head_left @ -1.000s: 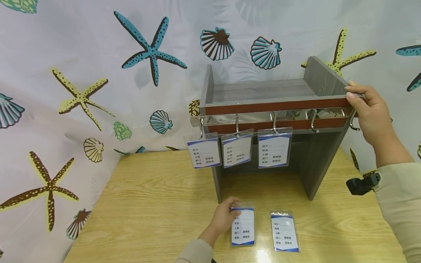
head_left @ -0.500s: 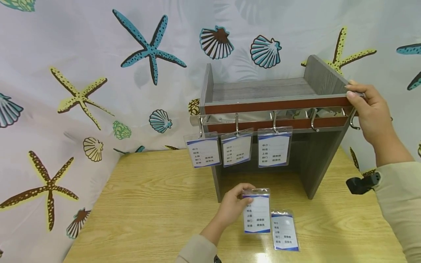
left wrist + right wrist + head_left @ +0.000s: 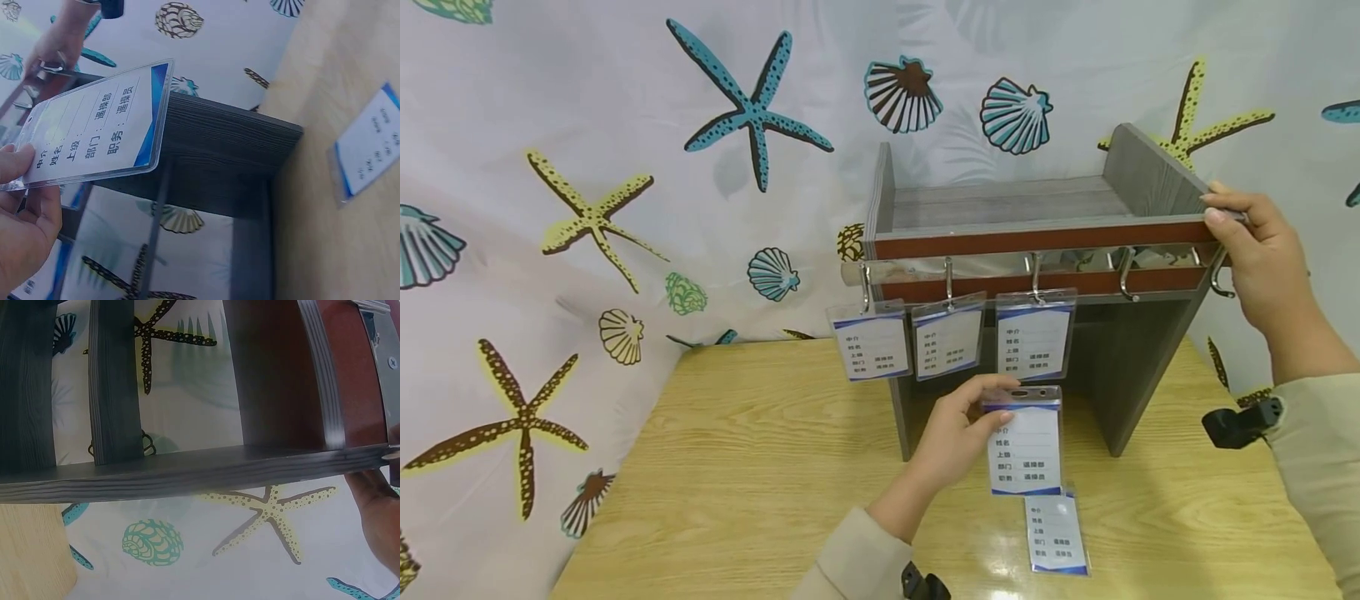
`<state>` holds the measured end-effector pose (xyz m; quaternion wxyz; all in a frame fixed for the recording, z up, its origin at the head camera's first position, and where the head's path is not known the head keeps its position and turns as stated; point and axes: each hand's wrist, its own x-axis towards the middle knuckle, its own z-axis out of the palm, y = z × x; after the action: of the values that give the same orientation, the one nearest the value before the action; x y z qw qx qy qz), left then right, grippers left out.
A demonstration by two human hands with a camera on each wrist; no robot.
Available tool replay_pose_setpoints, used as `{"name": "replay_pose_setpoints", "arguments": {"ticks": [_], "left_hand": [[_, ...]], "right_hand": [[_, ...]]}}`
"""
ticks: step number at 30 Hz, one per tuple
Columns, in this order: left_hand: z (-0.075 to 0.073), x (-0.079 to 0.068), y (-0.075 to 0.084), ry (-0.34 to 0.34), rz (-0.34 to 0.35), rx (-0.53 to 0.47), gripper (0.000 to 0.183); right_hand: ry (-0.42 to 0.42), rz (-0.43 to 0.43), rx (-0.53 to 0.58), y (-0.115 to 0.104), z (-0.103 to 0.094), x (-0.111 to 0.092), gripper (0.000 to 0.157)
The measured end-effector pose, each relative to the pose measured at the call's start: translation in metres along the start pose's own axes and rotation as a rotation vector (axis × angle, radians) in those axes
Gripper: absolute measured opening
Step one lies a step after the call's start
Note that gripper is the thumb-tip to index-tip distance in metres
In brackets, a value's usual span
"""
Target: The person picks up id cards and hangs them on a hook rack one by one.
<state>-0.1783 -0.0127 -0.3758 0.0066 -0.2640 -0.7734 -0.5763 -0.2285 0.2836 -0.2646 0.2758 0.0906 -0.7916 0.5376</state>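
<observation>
My left hand (image 3: 953, 437) pinches a clear-sleeved badge card (image 3: 1026, 450) by its upper left corner, thumb in front. The card stands upright, above the table, just below the hanging cards. In the left wrist view, the held badge card (image 3: 100, 125) shows its blue-edged printed face. My right hand (image 3: 1262, 258) grips the upper right front corner of a grey wooden rack (image 3: 1000, 202). Three similar cards hang from its hooks: a left card (image 3: 872, 343), a middle card (image 3: 949, 340) and a right card (image 3: 1035, 340). Another badge card (image 3: 1058, 537) lies flat on the table.
The rack stands on a wood-grain table (image 3: 737, 450). A metal hook rail crosses its front; the fourth hook (image 3: 1126, 277) and the rightmost hook (image 3: 1219, 283) carry no card. A curtain (image 3: 647, 83) printed with starfish and shells hangs behind.
My left hand has lifted the badge card off the table and carried it up and to the right, towards the hanging cards. The right hand keeps its grip on the rack.
</observation>
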Motion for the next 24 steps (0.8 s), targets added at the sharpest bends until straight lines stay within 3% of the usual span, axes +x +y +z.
{"name": "replay_pose_setpoints", "arguments": {"ticks": [8, 14, 24], "left_hand": [[-0.004, 0.023, 0.030, -0.022, 0.106, 0.055, 0.030], [-0.002, 0.036, 0.040, -0.047, 0.189, 0.095, 0.030], [0.004, 0.049, 0.058, -0.082, 0.189, 0.117, 0.032]], "right_hand": [[0.012, 0.015, -0.004, 0.002, 0.000, -0.001, 0.026], [0.015, 0.023, -0.035, 0.002, 0.000, -0.001, 0.026], [0.018, 0.016, -0.019, 0.002, 0.000, -0.001, 0.026]]}}
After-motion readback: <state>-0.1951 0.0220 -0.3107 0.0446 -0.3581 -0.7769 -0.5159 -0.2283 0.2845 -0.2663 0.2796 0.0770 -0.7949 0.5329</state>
